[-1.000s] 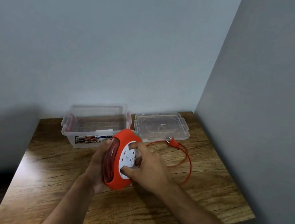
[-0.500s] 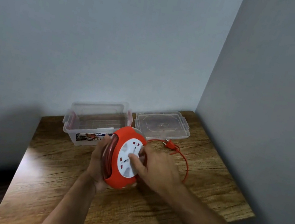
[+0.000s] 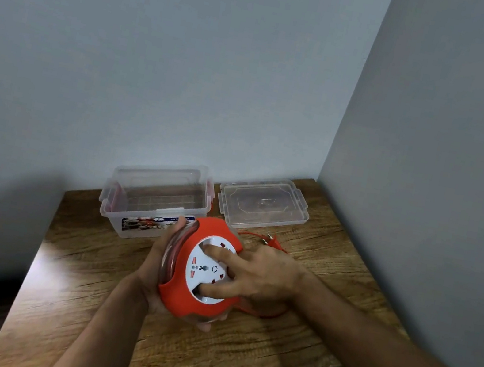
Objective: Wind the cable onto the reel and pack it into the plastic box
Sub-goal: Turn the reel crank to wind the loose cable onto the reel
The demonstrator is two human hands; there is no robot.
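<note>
An orange cable reel (image 3: 182,292) with a white socket face is held above the wooden table (image 3: 87,285). My left hand (image 3: 154,268) cups its back and left rim. Fingers of my right hand (image 3: 259,278) press on the white face. Orange cable (image 3: 252,234) runs from behind the reel to its plug (image 3: 272,241), which lies on the table just beyond my right hand. The clear plastic box (image 3: 122,194) stands open behind the reel against the wall. Its clear lid (image 3: 262,208) lies flat to the box's right.
Walls close the table in at the back and on the right. The table's front edge runs under my right forearm, and its left edge drops to a dark floor.
My right hand has turned on the white face. The loose cable loop on the table has shrunk, and the plug has slid closer to the reel.
</note>
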